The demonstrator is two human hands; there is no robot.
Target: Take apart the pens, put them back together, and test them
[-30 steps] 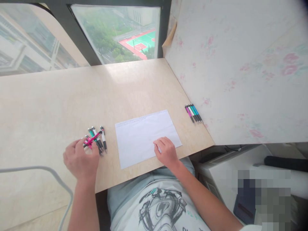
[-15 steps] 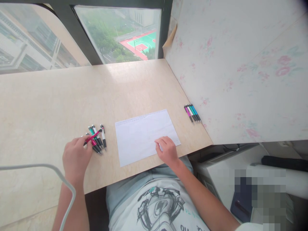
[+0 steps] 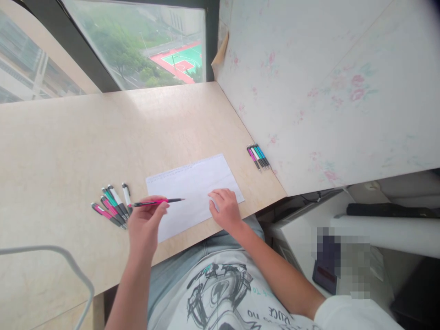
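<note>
Our left hand (image 3: 146, 224) is closed on a pink pen (image 3: 156, 202), pinched between thumb and fingertips and held level, its dark tip pointing right over the left part of the white sheet of paper (image 3: 192, 181) on the table (image 3: 85, 137). Our right hand (image 3: 223, 210) rests on the sheet's near right corner, fingers loosely bent and gripping nothing. A loose cluster of pens (image 3: 112, 207) lies just left of the held pen, and a neat row of pens (image 3: 258, 156) lies well apart by the flowered wall (image 3: 309, 91).

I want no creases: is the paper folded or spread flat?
Spread flat: the paper lies open on the desk with the right hand resting on it.
</note>
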